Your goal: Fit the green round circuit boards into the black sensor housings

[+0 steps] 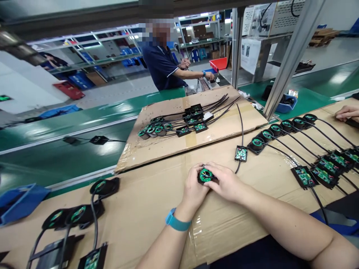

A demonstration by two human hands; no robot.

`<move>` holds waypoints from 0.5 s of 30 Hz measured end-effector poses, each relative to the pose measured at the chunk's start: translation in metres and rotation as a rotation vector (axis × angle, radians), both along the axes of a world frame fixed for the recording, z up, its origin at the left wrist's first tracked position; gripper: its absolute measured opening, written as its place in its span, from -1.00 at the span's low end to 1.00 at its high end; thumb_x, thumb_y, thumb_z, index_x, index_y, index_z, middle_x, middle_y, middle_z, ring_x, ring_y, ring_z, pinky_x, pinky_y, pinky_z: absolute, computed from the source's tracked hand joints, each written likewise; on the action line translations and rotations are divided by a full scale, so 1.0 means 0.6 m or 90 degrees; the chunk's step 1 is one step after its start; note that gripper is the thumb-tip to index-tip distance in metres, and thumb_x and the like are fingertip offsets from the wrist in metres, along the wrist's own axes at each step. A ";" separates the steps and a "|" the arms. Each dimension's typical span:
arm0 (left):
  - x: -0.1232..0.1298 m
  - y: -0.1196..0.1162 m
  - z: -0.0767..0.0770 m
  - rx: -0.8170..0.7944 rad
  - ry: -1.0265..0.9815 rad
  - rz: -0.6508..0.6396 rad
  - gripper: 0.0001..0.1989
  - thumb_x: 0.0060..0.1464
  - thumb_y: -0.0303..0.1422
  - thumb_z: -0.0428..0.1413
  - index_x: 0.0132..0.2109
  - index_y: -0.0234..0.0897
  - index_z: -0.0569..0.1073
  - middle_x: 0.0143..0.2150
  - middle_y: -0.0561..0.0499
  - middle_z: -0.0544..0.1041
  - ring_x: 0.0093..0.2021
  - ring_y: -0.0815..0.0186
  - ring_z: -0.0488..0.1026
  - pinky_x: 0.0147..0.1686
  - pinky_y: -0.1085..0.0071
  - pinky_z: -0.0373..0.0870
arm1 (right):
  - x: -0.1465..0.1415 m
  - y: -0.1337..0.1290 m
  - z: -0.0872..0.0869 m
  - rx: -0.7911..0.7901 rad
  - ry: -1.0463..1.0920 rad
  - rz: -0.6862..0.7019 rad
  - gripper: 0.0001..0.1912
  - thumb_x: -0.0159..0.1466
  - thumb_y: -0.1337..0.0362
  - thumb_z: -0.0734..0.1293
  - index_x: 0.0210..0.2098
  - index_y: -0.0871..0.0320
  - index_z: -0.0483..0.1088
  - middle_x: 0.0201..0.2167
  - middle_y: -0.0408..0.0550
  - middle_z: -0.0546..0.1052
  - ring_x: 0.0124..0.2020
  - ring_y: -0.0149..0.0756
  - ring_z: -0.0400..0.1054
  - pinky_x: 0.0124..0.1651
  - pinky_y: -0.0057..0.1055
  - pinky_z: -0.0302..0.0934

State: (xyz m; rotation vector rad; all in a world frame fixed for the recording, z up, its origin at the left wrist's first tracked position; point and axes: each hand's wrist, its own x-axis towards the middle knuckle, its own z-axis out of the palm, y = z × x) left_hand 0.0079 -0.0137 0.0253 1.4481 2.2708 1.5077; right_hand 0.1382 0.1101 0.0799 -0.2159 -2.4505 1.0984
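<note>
Both my hands close round a round black housing (205, 175) with a green ring-shaped circuit board and small wires in its middle. My left hand (193, 186), with a teal band at its wrist, grips the housing from the left. From the right, my right hand (226, 183) holds the same housing, its fingers meeting the left ones at the top. A black cable seems to run from the housing under my right hand to a small open box with a circuit board (241, 153), lying just beyond on the cardboard.
A row of wired round housings (276, 129) and open circuit boxes (328, 170) lies right. More assemblies lie left (77, 215) and on the far cardboard sheet (168, 149). A metal post (294, 56) rises at right. A co-worker (161, 63) stands across; another person's hand (347, 113) shows far right.
</note>
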 end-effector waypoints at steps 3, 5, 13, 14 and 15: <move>0.001 -0.003 0.003 0.002 0.054 0.017 -0.58 0.05 -0.38 0.27 0.06 -0.18 0.38 0.16 -0.18 0.48 0.17 0.05 0.48 0.17 -0.01 0.47 | 0.000 -0.012 -0.005 0.032 -0.009 -0.065 -0.57 0.30 0.28 0.41 0.15 0.17 0.39 0.13 0.17 0.51 0.15 -0.06 0.44 0.25 -0.09 0.34; 0.004 -0.004 0.005 0.002 0.065 0.028 -0.58 0.06 -0.34 0.29 0.06 -0.18 0.39 0.14 -0.17 0.49 0.15 0.05 0.49 0.16 -0.01 0.48 | -0.002 -0.017 -0.006 0.039 -0.015 -0.095 -0.60 0.30 0.24 0.41 0.11 0.17 0.40 0.02 0.14 0.56 0.06 -0.08 0.49 0.19 -0.13 0.39; 0.009 -0.001 0.015 -0.001 0.025 0.041 -0.51 0.05 -0.22 0.34 0.09 -0.20 0.41 0.10 -0.15 0.54 0.12 0.06 0.51 0.16 0.02 0.48 | 0.006 -0.009 -0.003 0.057 -0.043 -0.052 -0.42 0.31 0.21 0.43 0.27 0.19 0.30 0.23 0.23 0.45 0.26 -0.02 0.36 0.31 -0.11 0.28; 0.008 0.000 0.016 -0.005 0.017 0.031 -0.52 0.06 -0.24 0.33 0.10 -0.19 0.42 0.08 -0.14 0.55 0.10 0.07 0.52 0.15 0.04 0.48 | 0.007 -0.007 -0.002 0.071 -0.065 -0.051 -0.45 0.32 0.21 0.41 0.26 0.22 0.32 0.25 0.26 0.42 0.26 0.01 0.36 0.31 -0.08 0.27; 0.007 0.001 0.016 -0.012 0.010 0.015 -0.53 0.06 -0.27 0.32 0.10 -0.18 0.42 0.07 -0.12 0.56 0.09 0.08 0.53 0.15 0.05 0.49 | 0.007 -0.005 -0.002 0.085 -0.092 -0.051 -0.48 0.33 0.21 0.40 0.24 0.23 0.34 0.25 0.29 0.42 0.26 0.03 0.36 0.30 -0.06 0.28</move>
